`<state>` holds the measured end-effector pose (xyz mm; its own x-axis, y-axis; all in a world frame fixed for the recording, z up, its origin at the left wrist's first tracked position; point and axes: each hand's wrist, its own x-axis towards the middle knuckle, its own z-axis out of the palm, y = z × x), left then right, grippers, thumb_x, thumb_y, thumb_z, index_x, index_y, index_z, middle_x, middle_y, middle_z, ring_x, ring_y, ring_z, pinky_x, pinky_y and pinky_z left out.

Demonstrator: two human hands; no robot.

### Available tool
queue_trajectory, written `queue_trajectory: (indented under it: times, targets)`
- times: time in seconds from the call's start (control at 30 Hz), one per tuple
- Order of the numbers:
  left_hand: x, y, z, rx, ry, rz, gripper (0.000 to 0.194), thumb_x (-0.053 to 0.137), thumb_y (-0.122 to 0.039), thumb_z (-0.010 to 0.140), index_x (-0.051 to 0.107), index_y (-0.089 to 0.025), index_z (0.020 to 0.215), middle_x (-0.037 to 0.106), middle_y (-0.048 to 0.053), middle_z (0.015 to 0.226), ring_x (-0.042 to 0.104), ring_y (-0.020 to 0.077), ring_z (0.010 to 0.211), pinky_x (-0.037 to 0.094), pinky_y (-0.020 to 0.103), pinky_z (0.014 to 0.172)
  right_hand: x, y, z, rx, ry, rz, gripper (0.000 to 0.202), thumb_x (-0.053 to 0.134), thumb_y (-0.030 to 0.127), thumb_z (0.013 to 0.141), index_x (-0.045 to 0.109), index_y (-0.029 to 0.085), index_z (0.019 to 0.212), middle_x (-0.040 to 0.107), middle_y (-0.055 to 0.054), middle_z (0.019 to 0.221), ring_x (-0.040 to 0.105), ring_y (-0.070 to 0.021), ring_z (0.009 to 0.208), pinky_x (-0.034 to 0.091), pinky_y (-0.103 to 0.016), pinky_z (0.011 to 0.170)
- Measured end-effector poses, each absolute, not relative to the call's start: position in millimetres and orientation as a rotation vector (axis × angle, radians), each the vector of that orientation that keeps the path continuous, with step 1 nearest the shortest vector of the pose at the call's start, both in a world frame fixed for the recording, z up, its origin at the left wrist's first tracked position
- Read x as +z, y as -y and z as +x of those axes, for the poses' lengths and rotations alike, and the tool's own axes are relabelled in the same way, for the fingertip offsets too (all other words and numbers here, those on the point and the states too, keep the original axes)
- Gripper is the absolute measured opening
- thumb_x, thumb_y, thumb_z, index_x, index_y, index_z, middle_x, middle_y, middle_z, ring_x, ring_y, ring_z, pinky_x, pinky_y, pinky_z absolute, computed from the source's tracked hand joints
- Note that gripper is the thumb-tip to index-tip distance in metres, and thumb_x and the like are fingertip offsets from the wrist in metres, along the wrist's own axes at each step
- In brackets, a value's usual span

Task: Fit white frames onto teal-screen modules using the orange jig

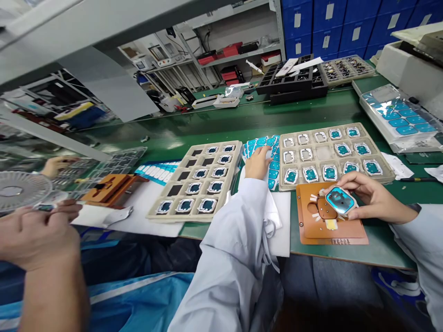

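1. A blue-filmed frame part [341, 200] is pinched by the right hand [372, 196] above the orange jig [332, 230].
2. The left hand [259, 162] is laid flat, fingers spread, holding nothing, on the blue sticker sheet [273, 150] between two trays on the tabletop [221, 122].

Long pale grey-white sleeves, seemingly a lab coat, bare hands [360, 196].
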<state>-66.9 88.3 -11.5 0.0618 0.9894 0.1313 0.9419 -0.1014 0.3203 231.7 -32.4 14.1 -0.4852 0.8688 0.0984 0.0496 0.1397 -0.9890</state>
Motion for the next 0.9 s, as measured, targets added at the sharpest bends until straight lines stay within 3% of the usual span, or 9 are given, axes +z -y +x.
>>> queue_trajectory:
  times: [0.17,0.27,0.37,0.43,0.53,0.63,0.7,0.9]
  targets:
    - [-6.6,-86.9,-66.1,0.507,-2.044,2.092,0.049,0.058,-0.039,0.094,0.048,-0.023,0.139,0.052,0.012,0.147,0.042,0.0297,0.142,0.035,0.051,0.114,13.4,32.1,232.4,1.42,1.691,-0.866,0.052,0.091,0.04,0.063,0.057,0.025,0.1,0.074,-0.009,0.105,0.07,-0.0274,0.103,0.056,-0.035,0.085]
    - [-2.3,-86.5,-66.5,0.701,-2.098,1.999,0.043,0.057,-0.036,0.094,0.053,-0.021,0.135,0.053,0.014,0.146,0.034,0.0301,0.147,0.031,0.056,0.116,13.3,31.6,232.4,1.422,1.683,-0.886,0.054,0.092,0.041,0.061,0.058,0.025,0.099,0.074,-0.009,0.104,0.07,-0.0277,0.102,0.056,-0.036,0.086]
    - [3.4,-79.0,-65.1,1.183,-1.879,1.943,0.035,0.052,-0.038,0.097,0.063,-0.018,0.123,0.064,0.013,0.133,0.048,0.0274,0.138,0.037,0.048,0.115,12.4,30.9,232.6,1.443,1.657,-0.911,0.058,0.093,0.044,0.058,0.057,0.025,0.1,0.074,-0.009,0.104,0.07,-0.028,0.1,0.055,-0.037,0.085]
    - [8.4,-66.1,-60.9,1.405,-1.47,1.913,0.041,0.045,-0.049,0.098,0.068,-0.018,0.113,0.07,0.012,0.123,0.058,0.0258,0.129,0.043,0.043,0.111,11.4,30.2,233.2,1.488,1.601,-0.908,0.059,0.092,0.047,0.059,0.056,0.025,0.1,0.074,-0.009,0.102,0.07,-0.0274,0.094,0.055,-0.037,0.081]
    - [16.8,-38.9,-49.7,1.24,-0.821,1.955,0.056,0.038,-0.063,0.096,0.074,-0.021,0.102,0.07,0.011,0.123,0.06,0.0272,0.126,0.049,0.045,0.104,10.9,28.1,235.0,1.54,1.413,-0.889,0.062,0.091,0.054,0.056,0.055,0.027,0.099,0.073,-0.006,0.098,0.071,-0.0274,0.086,0.055,-0.04,0.08]
    - [23.5,-18.3,-38.5,0.905,-0.476,2.145,0.056,0.041,-0.067,0.094,0.076,-0.024,0.104,0.074,0.011,0.114,0.055,0.0291,0.13,0.044,0.051,0.107,12.3,24.8,237.1,1.467,1.212,-0.908,0.066,0.091,0.06,0.05,0.056,0.031,0.097,0.07,-0.002,0.096,0.069,-0.0291,0.095,0.053,-0.042,0.088]
    - [25.6,-13.3,-33.8,0.786,-0.378,2.277,0.055,0.041,-0.066,0.095,0.074,-0.025,0.111,0.076,0.01,0.108,0.051,0.0297,0.131,0.037,0.054,0.11,13.5,22.7,238.2,1.42,1.162,-0.939,0.069,0.09,0.065,0.047,0.056,0.031,0.097,0.069,-0.001,0.095,0.067,-0.0304,0.1,0.051,-0.044,0.092]
    - [22.6,-14.3,-31.7,0.746,-0.372,2.456,0.045,0.041,-0.056,0.098,0.072,-0.03,0.117,0.067,0.008,0.129,0.045,0.0287,0.125,0.034,0.054,0.107,12.4,21.2,237.6,1.44,1.202,-0.972,0.071,0.089,0.065,0.047,0.055,0.029,0.098,0.071,-0.003,0.095,0.067,-0.032,0.1,0.049,-0.048,0.096]
